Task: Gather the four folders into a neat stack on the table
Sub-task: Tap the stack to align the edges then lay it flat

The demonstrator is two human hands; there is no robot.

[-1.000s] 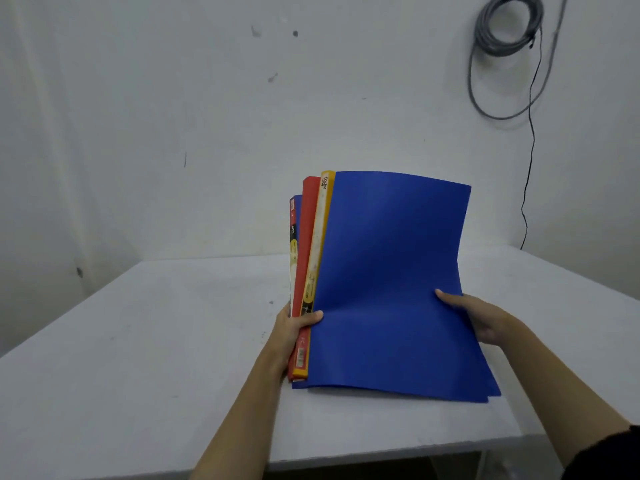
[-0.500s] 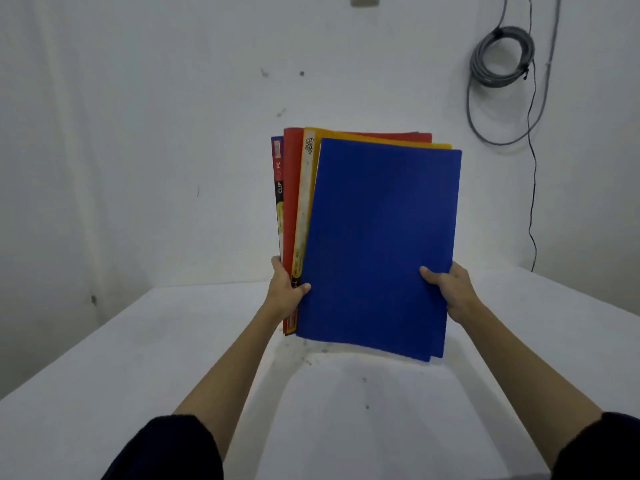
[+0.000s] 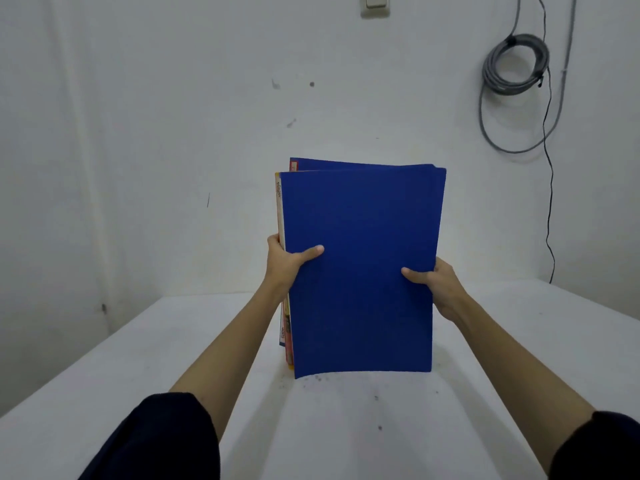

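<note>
I hold a bundle of folders upright in front of me, its lower edges resting on or just above the white table. The front blue folder covers most of the others. Thin yellow and red spines show along its left side, and another blue folder peeks above the top edge. My left hand grips the left spine edge, thumb on the blue cover. Over on the right edge, my right hand does the same.
A white wall stands close behind the table. A coiled grey cable hangs on it at the upper right, with a black wire running down. A light switch sits at the top. Small dark specks dot the tabletop near the folders.
The fanned folders have been squared together behind the blue one and brought down from mid-air to stand upright at the table. Both hands kept their grip on the sides.
</note>
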